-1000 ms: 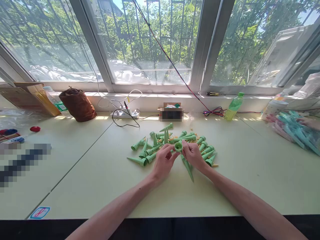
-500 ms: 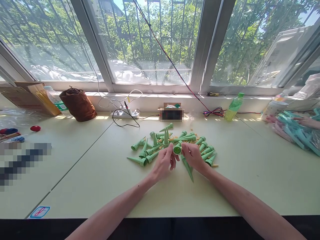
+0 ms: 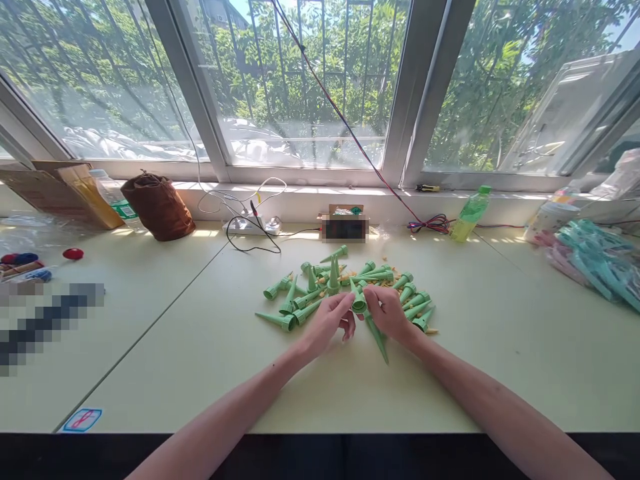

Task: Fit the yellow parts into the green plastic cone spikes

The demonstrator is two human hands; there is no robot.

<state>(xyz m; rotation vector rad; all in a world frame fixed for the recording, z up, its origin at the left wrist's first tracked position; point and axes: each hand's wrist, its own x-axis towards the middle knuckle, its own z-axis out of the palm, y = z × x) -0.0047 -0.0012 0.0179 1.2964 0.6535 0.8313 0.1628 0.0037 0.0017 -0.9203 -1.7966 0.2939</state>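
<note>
Between my two hands is a green plastic cone-shaped plant watering spike (image 3: pixel 359 304), its open round end turned toward me and its tip pointing up and away. My left hand (image 3: pixel 330 319) is closed on its left side, thumb and forefinger pinching it, other fingers curled below. My right hand (image 3: pixel 389 311) is closed at its right side, fingertips against the rim; whether a small part is also in them is hidden. Another green spike (image 3: pixel 377 339) lies below my right hand, point toward me. Around my hands lies a pile of similar spikes (image 3: pixel 305 300) with small yellowish pieces (image 3: pixel 391 280) among them.
Along the window sill stand a brown cloth bag (image 3: pixel 157 207), a white power strip (image 3: pixel 253 225) with cables, a small box (image 3: pixel 345 225) and a green-capped bottle (image 3: pixel 471 213). Plastic bags (image 3: pixel 600 257) lie at right. A red ball (image 3: pixel 73 254) sits at left.
The spike between my hands has tilted, so its tip now shows above its open end. Another person's hand at the far right has left the view.
</note>
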